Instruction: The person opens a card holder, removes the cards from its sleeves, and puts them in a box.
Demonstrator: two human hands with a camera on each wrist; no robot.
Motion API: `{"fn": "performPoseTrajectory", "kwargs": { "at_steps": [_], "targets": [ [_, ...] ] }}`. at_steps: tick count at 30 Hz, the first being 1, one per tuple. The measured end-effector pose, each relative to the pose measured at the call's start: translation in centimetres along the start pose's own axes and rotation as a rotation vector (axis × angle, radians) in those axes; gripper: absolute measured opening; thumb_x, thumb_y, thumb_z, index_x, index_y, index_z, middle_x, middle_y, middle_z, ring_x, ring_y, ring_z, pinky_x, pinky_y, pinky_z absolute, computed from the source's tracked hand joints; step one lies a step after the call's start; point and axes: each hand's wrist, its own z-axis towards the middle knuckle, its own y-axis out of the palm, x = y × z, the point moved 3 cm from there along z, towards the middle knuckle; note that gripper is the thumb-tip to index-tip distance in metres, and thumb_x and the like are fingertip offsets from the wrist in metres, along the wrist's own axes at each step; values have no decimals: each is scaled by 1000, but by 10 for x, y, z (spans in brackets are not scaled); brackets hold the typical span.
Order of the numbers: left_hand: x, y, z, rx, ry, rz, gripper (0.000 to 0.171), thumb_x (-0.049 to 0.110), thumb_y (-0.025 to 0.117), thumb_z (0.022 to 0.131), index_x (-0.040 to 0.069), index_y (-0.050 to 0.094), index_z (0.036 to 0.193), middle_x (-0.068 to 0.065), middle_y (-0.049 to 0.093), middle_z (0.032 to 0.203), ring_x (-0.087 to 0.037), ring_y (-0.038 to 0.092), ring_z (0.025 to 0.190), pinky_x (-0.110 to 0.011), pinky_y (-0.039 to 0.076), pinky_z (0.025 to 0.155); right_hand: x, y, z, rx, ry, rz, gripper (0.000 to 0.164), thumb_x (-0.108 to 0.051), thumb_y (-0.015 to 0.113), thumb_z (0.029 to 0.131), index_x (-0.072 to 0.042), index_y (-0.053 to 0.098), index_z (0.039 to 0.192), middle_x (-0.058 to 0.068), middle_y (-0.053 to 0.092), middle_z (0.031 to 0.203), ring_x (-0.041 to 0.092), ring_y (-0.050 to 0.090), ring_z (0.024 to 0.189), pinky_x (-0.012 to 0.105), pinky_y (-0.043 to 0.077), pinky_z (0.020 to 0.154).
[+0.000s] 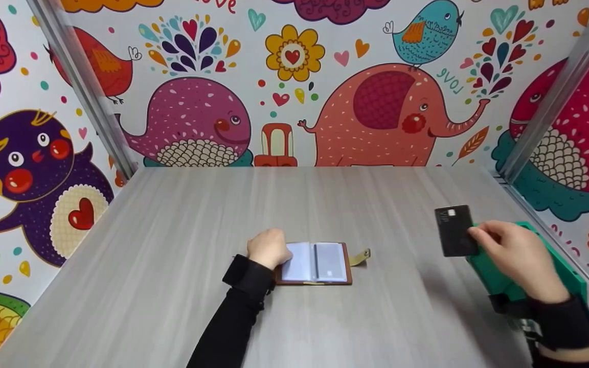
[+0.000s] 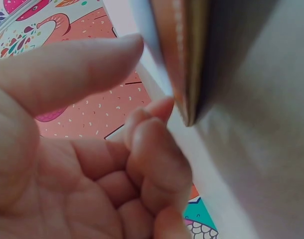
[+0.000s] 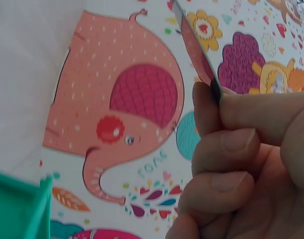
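Note:
A small brown card holder [image 1: 330,261] lies spread on the table, its clear sleeves facing up and a strap with a snap [image 1: 361,256] sticking out to the right. At its left edge, my left hand [image 1: 268,249] holds it, thumb on the sleeve page and the other fingers curled. The left wrist view shows the holder's stitched edge [image 2: 179,59] close to the thumb and index fingertip. My right hand [image 1: 519,255] pinches a black card [image 1: 455,232] by its right edge, raised above the table. Edge-on, the card [image 3: 199,55] appears between thumb and index finger in the right wrist view.
A green bin [image 1: 575,278] stands on the right side of the table, partly hidden behind my right hand and wrist. Walls printed with cartoon animals [image 1: 376,117] border the table [image 1: 172,214] at the back and sides, with metal posts [image 1: 90,92] at the corners.

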Motion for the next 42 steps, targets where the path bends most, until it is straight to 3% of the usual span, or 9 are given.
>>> {"fn": "performPoseTrajectory", "kwargs": {
  "at_steps": [9, 15, 21, 26, 33, 39, 42],
  "targets": [
    [1, 1, 1, 2, 15, 34, 13, 17, 74, 78, 7, 68, 83, -9, 69, 92, -27, 64, 82, -50, 48, 81, 31, -14, -5, -17, 126, -29, 37, -30, 52, 104, 3, 64, 94, 8, 57, 73, 23, 47, 63, 33, 38, 52],
    [1, 0, 0, -3, 17, 48, 13, 17, 74, 76, 8, 67, 81, -9, 69, 93, -27, 64, 84, -48, 47, 80, 50, -20, -10, 30, 126, -76, 31, -21, 51, 104, 8, 60, 96, 10, 54, 72, 24, 44, 63, 35, 35, 54],
    [1, 0, 0, -1, 14, 45, 14, 17, 74, 76, 7, 67, 84, -10, 69, 95, -28, 64, 86, -48, 47, 81, 67, -26, -12, 16, 208, -101, 38, -21, 49, 105, 16, 56, 106, 21, 56, 79, 30, 47, 69, 35, 38, 56],
    [1, 0, 0, 1, 14, 42, 15, 17, 75, 76, 7, 66, 83, -9, 69, 93, -28, 63, 85, -49, 47, 81, 79, -32, -12, -4, 259, -118, 39, -22, 48, 106, 16, 56, 104, 21, 55, 77, 32, 47, 70, 35, 39, 56],
    [0, 1, 1, -4, 14, 46, 15, 18, 75, 76, 7, 66, 84, -9, 68, 93, -28, 63, 86, -49, 47, 82, 92, -34, -14, -16, 323, -135, 46, -23, 45, 107, 21, 48, 117, 42, 51, 105, 42, 48, 79, 56, 48, 72],
    [0, 1, 1, -6, 18, 47, 15, 18, 75, 77, 7, 67, 84, -10, 68, 92, -28, 63, 85, -49, 47, 82, 99, -32, -15, -5, 316, -140, 40, -20, 48, 105, 19, 53, 108, 32, 53, 87, 35, 47, 71, 39, 41, 57],
    [0, 1, 0, -2, 28, 41, 13, 17, 74, 78, 8, 66, 81, -9, 68, 89, -28, 63, 82, -49, 48, 80, 101, -32, -15, -12, 320, -140, 40, -19, 49, 105, 20, 52, 109, 31, 54, 85, 34, 48, 70, 37, 42, 57]
  ]
}}
